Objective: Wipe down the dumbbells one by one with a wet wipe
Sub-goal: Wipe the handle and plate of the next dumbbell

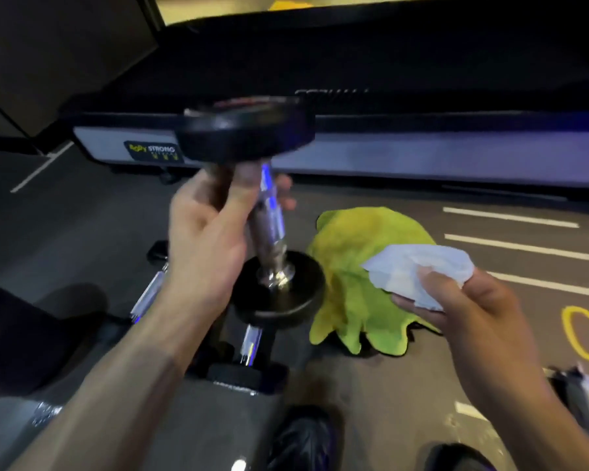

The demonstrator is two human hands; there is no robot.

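My left hand (pixel 211 232) grips the chrome handle of a black dumbbell (pixel 269 232) and holds it nearly upright above the floor, one round head up at the top, the other down near the middle of the view. My right hand (pixel 456 300) pinches a crumpled white wet wipe (pixel 419 266) to the right of the dumbbell, apart from it. Two more dumbbells lie on the floor below my left arm, one dumbbell (pixel 148 290) to the left and another dumbbell (pixel 250 345) under the raised one.
A yellow-green cloth (pixel 354 294) lies bunched on the grey floor behind the wipe. A treadmill base (pixel 422 154) runs across the back. White and yellow floor markings (pixel 517 246) sit at the right. Dark shoes (pixel 303 440) show at the bottom edge.
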